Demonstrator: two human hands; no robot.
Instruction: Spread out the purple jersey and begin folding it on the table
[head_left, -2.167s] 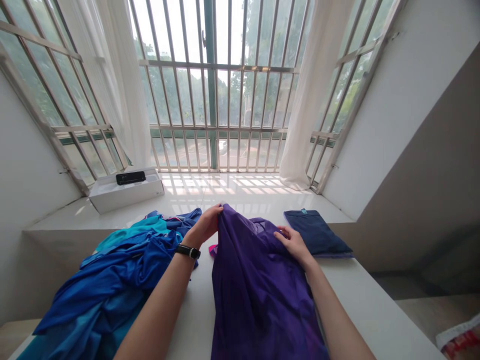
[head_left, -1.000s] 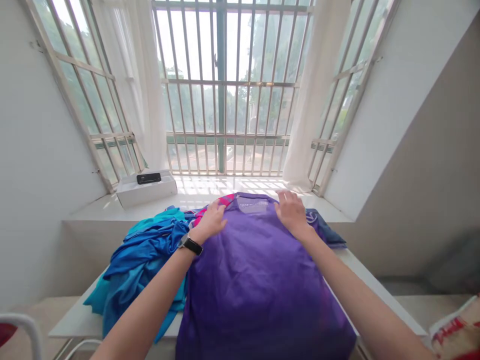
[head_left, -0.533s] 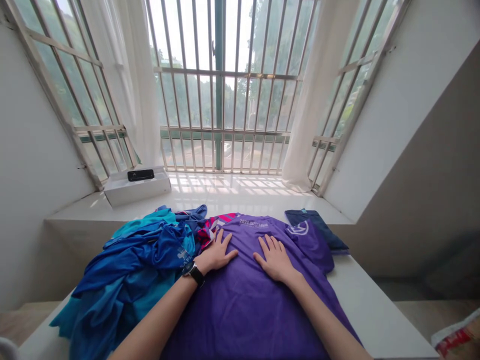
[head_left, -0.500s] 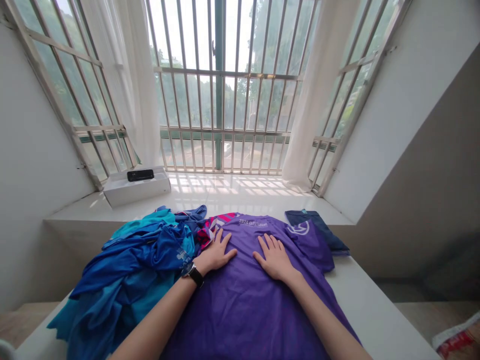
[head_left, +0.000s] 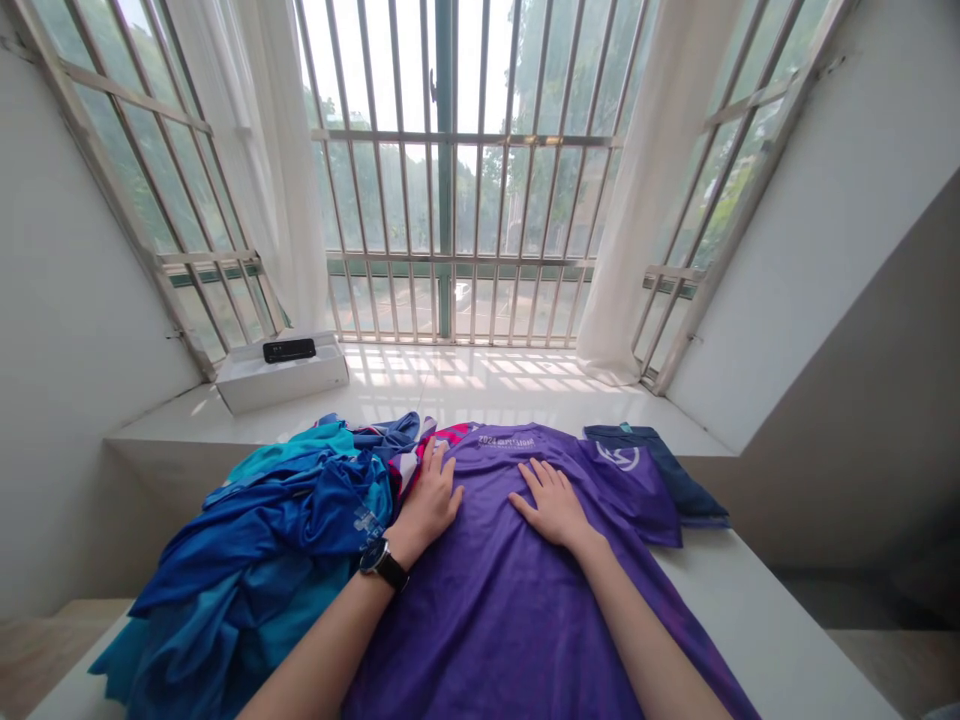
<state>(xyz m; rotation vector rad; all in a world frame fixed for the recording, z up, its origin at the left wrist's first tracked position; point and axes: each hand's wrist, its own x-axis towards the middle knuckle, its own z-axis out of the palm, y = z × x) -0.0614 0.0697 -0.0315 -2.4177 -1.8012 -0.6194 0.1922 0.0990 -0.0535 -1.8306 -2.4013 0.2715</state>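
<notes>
A purple T-shirt (head_left: 495,600) with white print near its collar lies spread on the white surface in front of me. My left hand (head_left: 430,500), a black-strapped watch (head_left: 383,563) on its wrist, rests at the shirt's left shoulder beside a pink-and-white patterned cloth (head_left: 409,465). Its fingers are stretched out. Flat on the upper right part of the shirt lies my right hand (head_left: 553,505), fingers a little apart. The right sleeve, bearing a white logo, is spread out to the side. Part of the left shoulder is hidden under my left hand.
A heap of blue and teal shirts (head_left: 262,540) lies against the purple shirt's left side. Folded dark navy clothing (head_left: 667,475) sits at the right. On the sill (head_left: 465,385), a white box (head_left: 285,378) carries a black device (head_left: 289,350). Window bars and white curtains stand behind.
My left hand has turned and shifted slightly toward the shirt's left edge, its fingers closer together. My right hand has slid a little up the shirt. The right sleeve lies spread farther out.
</notes>
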